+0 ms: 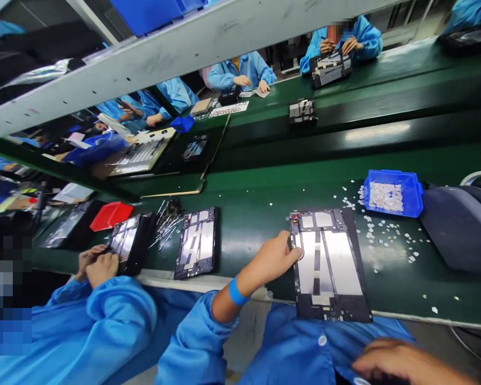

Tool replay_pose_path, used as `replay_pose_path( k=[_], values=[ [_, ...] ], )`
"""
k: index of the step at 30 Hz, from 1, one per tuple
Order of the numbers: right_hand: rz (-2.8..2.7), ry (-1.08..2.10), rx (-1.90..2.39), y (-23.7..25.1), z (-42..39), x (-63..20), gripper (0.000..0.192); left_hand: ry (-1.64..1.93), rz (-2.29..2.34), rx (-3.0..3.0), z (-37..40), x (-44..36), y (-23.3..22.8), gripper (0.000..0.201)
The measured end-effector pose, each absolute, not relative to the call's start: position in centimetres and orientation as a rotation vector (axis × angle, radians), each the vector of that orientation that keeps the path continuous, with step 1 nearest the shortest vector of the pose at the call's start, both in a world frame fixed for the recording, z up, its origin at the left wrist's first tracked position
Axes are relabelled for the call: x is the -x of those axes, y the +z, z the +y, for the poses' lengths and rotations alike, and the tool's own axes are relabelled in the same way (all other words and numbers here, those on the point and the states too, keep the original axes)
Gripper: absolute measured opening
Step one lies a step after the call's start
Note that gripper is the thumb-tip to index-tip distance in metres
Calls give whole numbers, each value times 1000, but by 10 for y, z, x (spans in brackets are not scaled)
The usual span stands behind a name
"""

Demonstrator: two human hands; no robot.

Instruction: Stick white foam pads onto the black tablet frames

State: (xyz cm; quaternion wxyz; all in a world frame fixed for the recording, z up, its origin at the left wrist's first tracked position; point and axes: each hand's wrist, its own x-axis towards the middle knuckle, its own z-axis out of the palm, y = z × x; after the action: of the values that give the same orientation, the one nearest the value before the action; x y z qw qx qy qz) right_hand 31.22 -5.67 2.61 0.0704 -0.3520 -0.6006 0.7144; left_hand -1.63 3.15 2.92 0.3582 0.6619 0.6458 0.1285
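An opened tablet [344, 267] with silver battery panels and black edges lies at the front edge of the green bench, its near end jutting toward my lap. My left hand [273, 258], with a blue band at the wrist, grips its upper left edge, thumb on top and fingers underneath. Down at the lower right, apart from the tablet, is my right hand [393, 359], in front of my blue smock. Motion smears it, and its fingers are not clear. A second opened tablet [196, 241] rests farther left on the bench.
A blue tray [414, 195] holds small white pieces, with more scattered around it. Beside it is a dark grey object [452, 224]. At left, a co-worker's hands [104, 264] touch another tablet [126, 240], near thin dark strips [168, 219] and a red tray [111, 215]. A shelf beam [164, 53] crosses above.
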Motion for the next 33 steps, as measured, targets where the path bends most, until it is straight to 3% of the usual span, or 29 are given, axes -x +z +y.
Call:
replay_pose_path(
  k=[5,8,11,18,25,26,30,33],
  values=[
    [-1976,1605,1329,37,-1,-301,39,502,1887,-2015,56,21,26,40],
    [-2007,1484,1295,43,34,-277,37,488,1751,-2252,77,19,18,40],
    [-2035,1438,1223,46,63,-254,34,505,1629,-2341,89,20,11,30],
    [-2011,1311,1283,31,118,-205,30,989,1465,-2135,81,27,2,18],
    [-2008,1412,1103,20,135,-167,23,1018,1502,-1967,70,16,0,11],
    [-1974,1425,1114,20,134,-168,22,1029,1519,-1886,67,13,2,11],
    [-1859,1504,1108,20,129,-173,23,1063,1571,-1409,54,-1,5,40],
    [-1878,1471,1143,21,125,-174,21,1099,1577,-1187,52,-9,6,22]
  ],
)
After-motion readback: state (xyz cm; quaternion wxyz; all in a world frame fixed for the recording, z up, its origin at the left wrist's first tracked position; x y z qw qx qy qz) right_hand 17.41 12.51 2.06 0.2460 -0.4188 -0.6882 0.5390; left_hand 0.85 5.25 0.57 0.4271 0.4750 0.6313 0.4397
